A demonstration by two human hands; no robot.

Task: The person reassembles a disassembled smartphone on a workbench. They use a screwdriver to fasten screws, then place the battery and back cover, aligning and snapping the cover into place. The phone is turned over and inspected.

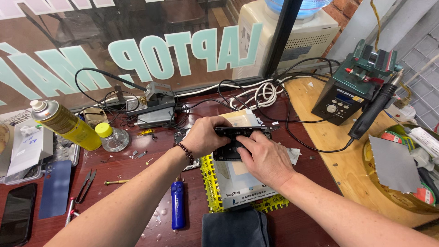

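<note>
An opened black phone [238, 139] is being held over the yellow-edged work mat [215, 183]. It's gripped at its left end by the left hand [203, 136], while fingers of the right hand [263, 155] are pressed down on its middle. A blue tool [178, 205] is lying just left of the mat.

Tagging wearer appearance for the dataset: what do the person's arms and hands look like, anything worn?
Both forearms are bare to the frame edge, with no sleeves or gloves showing. The left hand has a dark beaded bracelet around the wrist. The right hand has nothing visible on the wrist or fingers. No watch, rings, tape or markings can be seen on either arm.
</note>
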